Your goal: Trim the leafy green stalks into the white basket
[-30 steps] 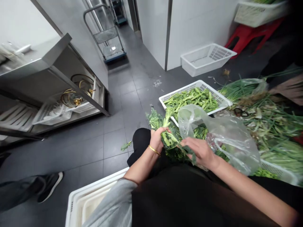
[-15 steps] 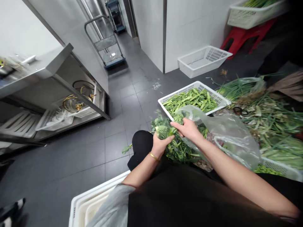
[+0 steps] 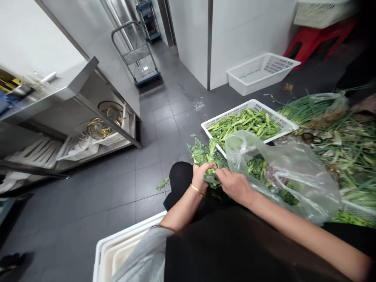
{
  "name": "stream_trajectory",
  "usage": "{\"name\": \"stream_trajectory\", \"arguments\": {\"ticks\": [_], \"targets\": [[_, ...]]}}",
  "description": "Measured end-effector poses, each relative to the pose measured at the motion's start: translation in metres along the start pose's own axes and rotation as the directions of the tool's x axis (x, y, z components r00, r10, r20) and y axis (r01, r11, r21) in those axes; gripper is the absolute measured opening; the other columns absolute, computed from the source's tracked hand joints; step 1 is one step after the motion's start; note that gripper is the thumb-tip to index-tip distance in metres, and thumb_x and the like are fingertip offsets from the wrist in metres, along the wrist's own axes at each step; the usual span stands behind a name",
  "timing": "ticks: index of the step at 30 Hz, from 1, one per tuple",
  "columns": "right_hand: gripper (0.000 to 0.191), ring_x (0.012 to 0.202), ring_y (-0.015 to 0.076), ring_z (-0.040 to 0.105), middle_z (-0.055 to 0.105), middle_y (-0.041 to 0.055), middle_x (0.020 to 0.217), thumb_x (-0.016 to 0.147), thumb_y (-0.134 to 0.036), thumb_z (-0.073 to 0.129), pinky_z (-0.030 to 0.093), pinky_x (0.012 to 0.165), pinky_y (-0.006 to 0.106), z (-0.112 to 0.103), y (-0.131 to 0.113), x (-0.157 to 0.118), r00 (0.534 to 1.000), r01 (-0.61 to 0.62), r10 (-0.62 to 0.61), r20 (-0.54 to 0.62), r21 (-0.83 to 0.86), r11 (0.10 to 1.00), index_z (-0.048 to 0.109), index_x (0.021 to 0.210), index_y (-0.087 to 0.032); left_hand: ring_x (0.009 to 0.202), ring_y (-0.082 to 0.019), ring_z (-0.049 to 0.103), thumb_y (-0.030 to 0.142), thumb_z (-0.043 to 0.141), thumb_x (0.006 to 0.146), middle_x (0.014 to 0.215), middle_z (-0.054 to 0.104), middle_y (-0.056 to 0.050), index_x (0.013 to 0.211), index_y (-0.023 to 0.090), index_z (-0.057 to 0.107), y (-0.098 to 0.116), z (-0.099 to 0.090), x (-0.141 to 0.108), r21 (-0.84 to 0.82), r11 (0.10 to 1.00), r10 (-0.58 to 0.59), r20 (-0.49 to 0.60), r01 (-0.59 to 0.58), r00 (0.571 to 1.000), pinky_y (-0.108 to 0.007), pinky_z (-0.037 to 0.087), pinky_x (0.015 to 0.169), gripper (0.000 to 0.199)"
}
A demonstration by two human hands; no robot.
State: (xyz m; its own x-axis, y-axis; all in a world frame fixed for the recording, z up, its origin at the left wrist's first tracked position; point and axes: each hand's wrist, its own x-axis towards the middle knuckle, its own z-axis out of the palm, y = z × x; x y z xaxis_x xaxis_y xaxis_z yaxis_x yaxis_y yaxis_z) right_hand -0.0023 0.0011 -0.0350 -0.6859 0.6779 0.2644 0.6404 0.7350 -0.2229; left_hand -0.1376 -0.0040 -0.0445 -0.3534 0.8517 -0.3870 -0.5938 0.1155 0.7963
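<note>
And here we are, with the right hand [image 3: 233, 185] turned back-up, so its palm and fingertips are mostly hidden, and the lower end of the leafy green stalks [image 3: 212, 149] drops out of sight between the hands. The dark clothing swallows whatever lies beneath. The left hand [image 3: 200, 177], gold bangle [image 3: 197, 190] at its wrist, is wrapped around those stalks, thumb across them, leafy tops poking out above. In comes the right from the other side, fingers curled, tips against the stalks right beside the left thumb; whether they pinch a piece, I can't tell.

Just beyond, the white basket [image 3: 289, 126] carries a heap of green stems [image 3: 249, 123], and the clear plastic bag [image 3: 313, 192] bulges across its near edge, crowding the space beside the right hand and blurring the greens inside. Over to the right lie tangled spring onions [image 3: 311, 107], cut off by the frame. One loose leaf [image 3: 162, 184] sits on the floor tiles [image 3: 148, 174] by the dark-clad knee [image 3: 180, 178]. Low down, nested white crates [image 3: 101, 250] run out of view.
</note>
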Motion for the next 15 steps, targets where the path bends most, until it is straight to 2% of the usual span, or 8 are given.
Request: {"name": "stream_trajectory", "arguments": {"ticks": [3, 4, 6, 8, 10, 12, 14, 15], "targets": [[0.025, 0.076, 0.0232, 0.064, 0.066, 0.0101, 0.081, 0.089, -0.039, 0.05, 0.041, 0.063, 0.029, -0.008, 0.025, -0.009, 0.986, 0.032, -0.053, 0.16, 0.131, 0.991, 0.064, 0.088, -0.018, 0.053, -0.014, 0.057, 0.026, 0.07, 0.055, 0.059, 0.061, -0.004, 0.067, 0.009, 0.065, 0.011, -0.013, 0.002, -0.009, 0.999, -0.03, 0.09, 0.031, 0.996, -0.027, 0.045, 0.054, 0.021], [0.031, 0.081, 0.026, 0.064, 0.067, 0.0113, 0.086, 0.082, -0.047, 0.059, 0.044, 0.067, 0.032, -0.012, 0.036, -0.006, 0.97, 0.017, -0.065, 0.233, 0.203, 0.979, 0.065, 0.091, -0.018, 0.054, -0.015, 0.058, 0.026, 0.07, 0.055, 0.059, 0.061, -0.004, 0.069, 0.009, 0.065, 0.015, -0.016, 0.001, -0.013, 0.999, -0.039, 0.118, 0.041, 0.992, -0.027, 0.046, 0.054, 0.022], [0.052, 0.088, 0.0281, 0.064, 0.068, 0.0121, 0.095, 0.072, -0.056, 0.066, 0.047, 0.072, 0.035, -0.019, 0.052, 0.006, 0.944, -0.1, -0.032, 0.33, 0.376, 0.921, 0.064, 0.108, -0.019, 0.056, -0.015, 0.058, 0.026, 0.07, 0.054, 0.059, 0.061, -0.004, 0.07, 0.01, 0.065, 0.018, -0.02, -0.002, 0.0, 0.998, -0.054, 0.17, 0.055, 0.984, -0.027, 0.047, 0.054, 0.023], [0.055, 0.085, 0.0243, 0.065, 0.069, 0.0097, 0.094, 0.08, -0.059, 0.056, 0.047, 0.071, 0.033, -0.025, 0.056, 0.025, 0.94, -0.263, 0.082, 0.33, 0.553, 0.791, 0.059, 0.118, -0.019, 0.056, -0.016, 0.059, 0.026, 0.071, 0.054, 0.06, 0.062, -0.005, 0.07, 0.01, 0.065, 0.017, -0.019, -0.007, 0.034, 0.998, -0.063, 0.214, 0.057, 0.975, -0.027, 0.047, 0.055, 0.023], [0.046, 0.073, 0.0194, 0.064, 0.068, 0.0063, 0.079, 0.09, -0.055, 0.04, 0.045, 0.066, 0.029, -0.027, 0.047, 0.038, 0.945, -0.325, 0.212, 0.25, 0.628, 0.707, 0.063, 0.105, -0.018, 0.056, -0.016, 0.059, 0.026, 0.072, 0.055, 0.061, 0.063, -0.005, 0.07, 0.011, 0.065, 0.012, -0.014, -0.011, 0.062, 0.996, -0.079, 0.245, 0.066, 0.966, -0.027, 0.048, 0.056, 0.023], [0.045, 0.061, 0.0164, 0.058, 0.063, 0.0054, 0.067, 0.093, -0.049, 0.035, 0.039, 0.059, 0.026, -0.026, 0.031, 0.039, 0.959, -0.282, 0.257, 0.123, 0.531, 0.799, 0.064, 0.081, -0.018, 0.055, -0.015, 0.058, 0.026, 0.072, 0.056, 0.059, 0.063, -0.004, 0.069, 0.012, 0.065, 0.007, -0.007, -0.014, 0.05, 0.998, -0.049, 0.216, 0.039, 0.975, -0.027, 0.048, 0.056, 0.021], [0.042, 0.057, 0.015, 0.054, 0.062, 0.0065, 0.066, 0.093, -0.042, 0.036, 0.034, 0.056, 0.027, -0.027, 0.018, 0.028, 0.984, -0.175, 0.174, 0.032, 0.347, 0.922, 0.062, 0.07, -0.018, 0.055, -0.014, 0.057, 0.026, 0.072, 0.057, 0.059, 0.062, -0.003, 0.067, 0.014, 0.063, 0.005, -0.002, -0.014, 0.061, 0.998, 0.022, 0.16, -0.032, 0.987, -0.027, 0.047, 0.057, 0.018], [0.04, 0.058, 0.0148, 0.053, 0.062, 0.0067, 0.069, 0.093, -0.04, 0.037, 0.032, 0.056, 0.027, -0.028, 0.015, 0.022, 0.992, -0.125, 0.123, 0.026, 0.284, 0.951, 0.062, 0.07, -0.019, 0.056, -0.014, 0.056, 0.025, 0.073, 0.057, 0.061, 0.063, -0.003, 0.067, 0.014, 0.063, 0.005, -0.001, -0.013, 0.103, 0.991, 0.075, 0.133, -0.089, 0.988, -0.026, 0.047, 0.058, 0.017]]}}
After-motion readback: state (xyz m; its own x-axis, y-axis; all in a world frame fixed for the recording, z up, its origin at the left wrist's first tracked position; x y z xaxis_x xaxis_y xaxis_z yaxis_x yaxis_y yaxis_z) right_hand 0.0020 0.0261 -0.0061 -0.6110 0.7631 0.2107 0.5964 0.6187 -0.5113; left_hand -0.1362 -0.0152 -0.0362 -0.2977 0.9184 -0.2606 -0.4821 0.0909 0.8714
